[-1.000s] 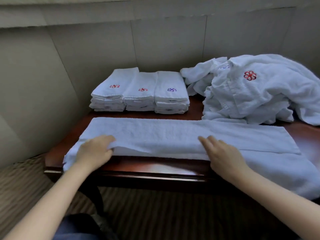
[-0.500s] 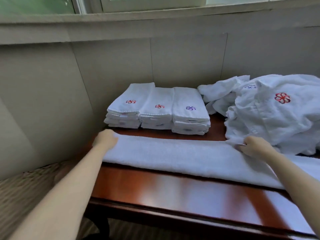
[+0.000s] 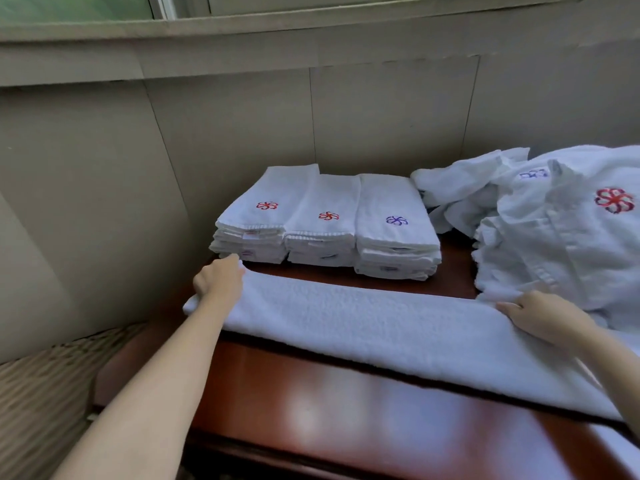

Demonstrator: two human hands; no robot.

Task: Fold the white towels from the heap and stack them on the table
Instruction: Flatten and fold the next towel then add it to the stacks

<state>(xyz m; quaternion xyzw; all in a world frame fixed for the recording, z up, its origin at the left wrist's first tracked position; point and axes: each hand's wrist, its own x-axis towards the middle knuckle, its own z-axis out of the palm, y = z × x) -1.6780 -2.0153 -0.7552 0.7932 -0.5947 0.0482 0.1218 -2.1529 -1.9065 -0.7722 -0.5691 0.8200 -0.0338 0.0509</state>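
Observation:
A long white towel, folded lengthwise into a narrow strip, lies across the dark red wooden table. My left hand grips its far left end, fingers curled over the edge. My right hand holds the strip's far edge near the right, just below the heap. Three stacks of folded white towels with red and blue flower emblems stand side by side at the back. The heap of unfolded white towels fills the back right.
A grey panelled wall with a window ledge rises directly behind the table. Striped carpet lies to the left below the table edge. Bare polished wood shows between the towel strip and the table's front edge.
The towel's near edge was carried away from me and folded over, leaving a narrower strip farther back. Both hands moved from the front edge to the far edge. My view tilted upward.

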